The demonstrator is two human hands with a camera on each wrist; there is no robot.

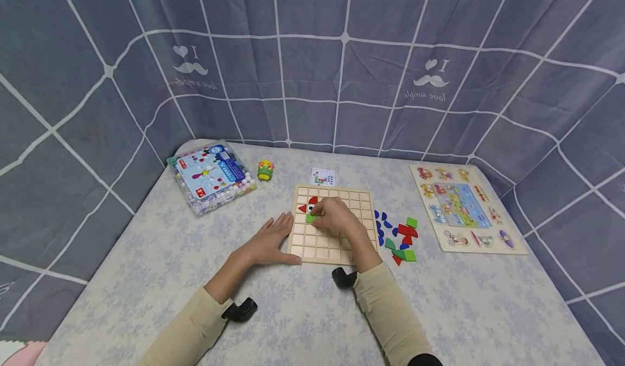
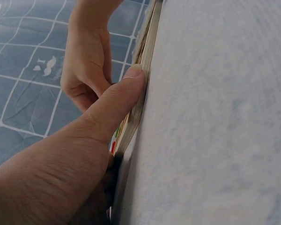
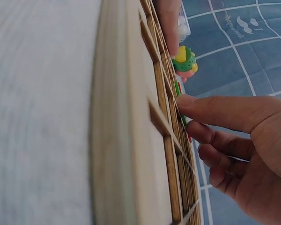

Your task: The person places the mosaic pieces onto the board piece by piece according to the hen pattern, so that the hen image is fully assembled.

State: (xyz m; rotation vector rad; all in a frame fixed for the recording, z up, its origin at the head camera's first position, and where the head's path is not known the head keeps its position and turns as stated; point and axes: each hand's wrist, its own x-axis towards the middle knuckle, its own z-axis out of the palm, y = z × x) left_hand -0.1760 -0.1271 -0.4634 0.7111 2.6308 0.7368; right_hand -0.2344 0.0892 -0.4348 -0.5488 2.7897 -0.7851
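A wooden grid board point(image 1: 324, 253) lies on the table. My left hand point(image 1: 270, 242) rests at its left side, fingers extended along the edge and thumb at the near corner. In the left wrist view the thumb point(image 2: 117, 101) presses the board's side. My right hand point(image 1: 337, 215) reaches over the board's upper left squares, its thumb and index finger pinching at a green piece point(image 3: 181, 108), partly hidden by the fingertips. Beside those fingers sit a red curved piece point(image 1: 313, 199), a red triangle point(image 1: 302, 208), a white piece with a black dot point(image 1: 310, 208) and a green square point(image 1: 310, 219).
Loose blue point(image 1: 380, 231), red point(image 1: 406, 230) and green pieces point(image 1: 409, 256) lie right of the board. A pattern card point(image 1: 323, 177) is behind it. Farther out are a bead box point(image 1: 210, 173), a small toy figure point(image 1: 265, 169) and a picture puzzle board point(image 1: 480, 244).
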